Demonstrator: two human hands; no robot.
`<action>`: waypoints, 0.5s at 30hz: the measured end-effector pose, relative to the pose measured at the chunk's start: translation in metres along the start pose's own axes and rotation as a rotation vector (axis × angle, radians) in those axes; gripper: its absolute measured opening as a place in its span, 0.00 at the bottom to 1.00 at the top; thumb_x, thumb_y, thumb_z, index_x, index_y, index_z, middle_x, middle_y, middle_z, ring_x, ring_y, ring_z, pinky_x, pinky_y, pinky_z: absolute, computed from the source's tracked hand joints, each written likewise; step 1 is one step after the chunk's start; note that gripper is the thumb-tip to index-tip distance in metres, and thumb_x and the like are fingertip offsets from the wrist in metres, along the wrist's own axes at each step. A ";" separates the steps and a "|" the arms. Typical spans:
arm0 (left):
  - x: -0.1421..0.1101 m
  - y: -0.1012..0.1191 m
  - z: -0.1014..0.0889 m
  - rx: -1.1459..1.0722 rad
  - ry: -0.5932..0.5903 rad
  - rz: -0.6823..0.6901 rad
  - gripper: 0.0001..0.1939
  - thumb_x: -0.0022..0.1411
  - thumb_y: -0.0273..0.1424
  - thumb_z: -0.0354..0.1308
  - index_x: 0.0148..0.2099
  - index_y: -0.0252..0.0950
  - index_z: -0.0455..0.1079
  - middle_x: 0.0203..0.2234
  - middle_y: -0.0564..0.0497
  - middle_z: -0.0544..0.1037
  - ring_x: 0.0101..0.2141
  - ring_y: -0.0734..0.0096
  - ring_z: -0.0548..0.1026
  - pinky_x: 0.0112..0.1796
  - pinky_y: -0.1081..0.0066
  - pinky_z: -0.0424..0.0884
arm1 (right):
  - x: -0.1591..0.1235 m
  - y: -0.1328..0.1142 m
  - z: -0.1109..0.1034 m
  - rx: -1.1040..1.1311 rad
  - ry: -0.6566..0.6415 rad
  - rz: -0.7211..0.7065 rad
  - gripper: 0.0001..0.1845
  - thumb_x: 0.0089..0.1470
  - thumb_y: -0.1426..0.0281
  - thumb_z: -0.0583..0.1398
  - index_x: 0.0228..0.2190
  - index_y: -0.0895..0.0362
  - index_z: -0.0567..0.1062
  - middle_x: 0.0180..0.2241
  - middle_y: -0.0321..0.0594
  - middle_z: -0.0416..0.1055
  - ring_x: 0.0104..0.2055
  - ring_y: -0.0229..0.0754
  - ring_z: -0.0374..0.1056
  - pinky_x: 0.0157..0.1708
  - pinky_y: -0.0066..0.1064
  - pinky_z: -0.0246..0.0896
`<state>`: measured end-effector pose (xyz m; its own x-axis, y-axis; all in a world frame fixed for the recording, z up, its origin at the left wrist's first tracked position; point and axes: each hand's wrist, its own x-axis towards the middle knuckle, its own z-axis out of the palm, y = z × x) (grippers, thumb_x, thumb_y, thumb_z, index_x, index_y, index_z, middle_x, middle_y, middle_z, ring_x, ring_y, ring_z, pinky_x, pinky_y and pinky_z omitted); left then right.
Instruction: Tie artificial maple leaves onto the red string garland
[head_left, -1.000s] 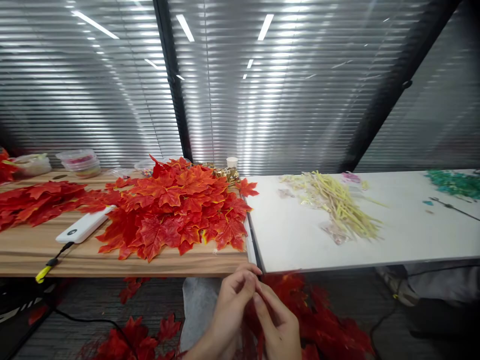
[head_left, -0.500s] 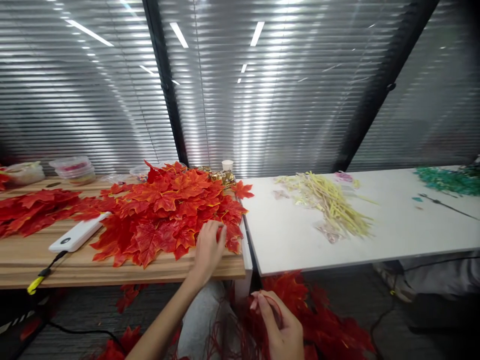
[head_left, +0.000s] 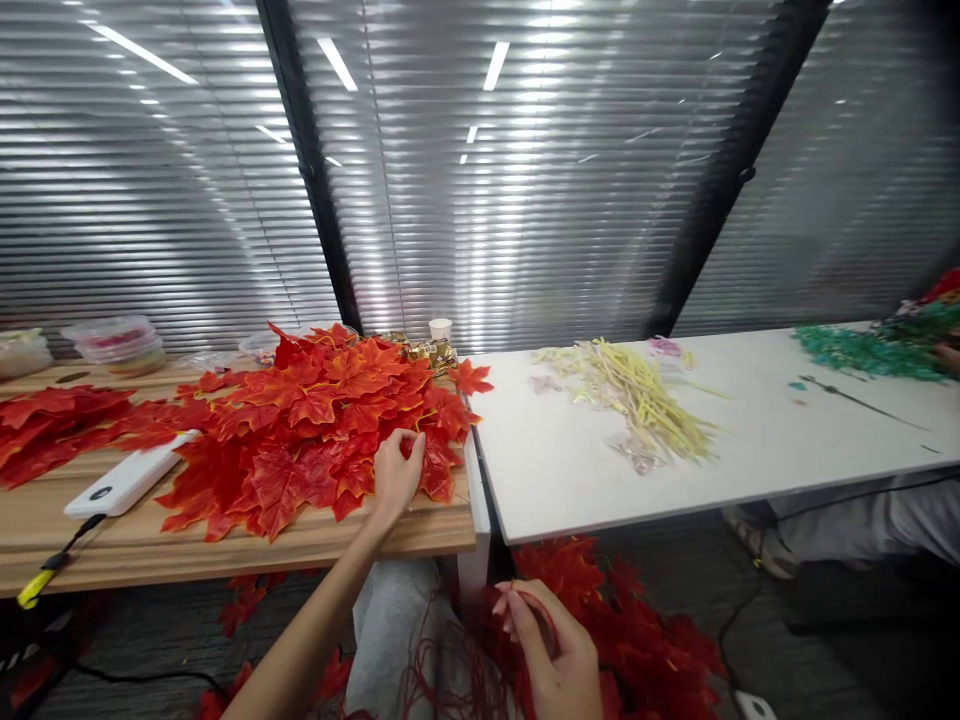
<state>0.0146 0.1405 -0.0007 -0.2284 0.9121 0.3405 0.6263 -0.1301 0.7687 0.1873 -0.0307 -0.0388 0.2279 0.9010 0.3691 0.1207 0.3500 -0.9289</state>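
Note:
My left hand [head_left: 394, 472] reaches onto the heap of red maple leaves [head_left: 315, 420] on the wooden table [head_left: 225, 545] and pinches a leaf at the heap's near right edge. Below the table edge, over my lap, my right hand [head_left: 551, 650] is closed on a thin red stem or wire [head_left: 536, 610] that loops over its fingers. More red leaves [head_left: 637, 640] and red strands lie in my lap and on the floor.
A white power bank [head_left: 124, 482] with a yellow-tipped cable lies at the left. Plastic tubs [head_left: 120, 345] stand at the back. On the white table [head_left: 750, 450] are yellow stems [head_left: 637, 400] and green foliage [head_left: 862, 350]. Another person's legs [head_left: 862, 525] show at the right.
My left hand left the right hand, went up to the leaf heap and closed on a leaf. The right hand stayed low with the red stem. The view drifted right.

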 end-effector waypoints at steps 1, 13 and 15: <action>-0.002 0.000 -0.004 -0.057 0.025 -0.014 0.10 0.63 0.35 0.55 0.37 0.33 0.69 0.33 0.49 0.75 0.37 0.64 0.73 0.44 0.60 0.67 | 0.000 -0.001 0.001 0.005 -0.006 0.011 0.13 0.58 0.65 0.58 0.30 0.58 0.79 0.25 0.40 0.75 0.24 0.39 0.70 0.25 0.23 0.67; -0.083 0.034 -0.043 -0.617 -0.213 -0.219 0.23 0.52 0.40 0.64 0.48 0.32 0.72 0.35 0.45 0.80 0.38 0.62 0.77 0.40 0.66 0.73 | 0.007 -0.027 0.002 0.004 -0.085 -0.071 0.11 0.58 0.70 0.57 0.27 0.57 0.76 0.22 0.37 0.72 0.24 0.37 0.69 0.25 0.23 0.65; -0.098 0.041 -0.048 -0.679 -0.287 -0.247 0.21 0.52 0.37 0.65 0.47 0.34 0.73 0.42 0.44 0.80 0.44 0.60 0.76 0.45 0.66 0.72 | 0.010 -0.040 0.001 -0.007 -0.087 -0.153 0.09 0.58 0.73 0.57 0.28 0.56 0.76 0.22 0.36 0.72 0.24 0.37 0.69 0.26 0.22 0.65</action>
<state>0.0274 0.0273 0.0236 -0.0417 0.9986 0.0337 -0.0329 -0.0351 0.9988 0.1841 -0.0355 0.0020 0.1220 0.8564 0.5017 0.1546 0.4829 -0.8619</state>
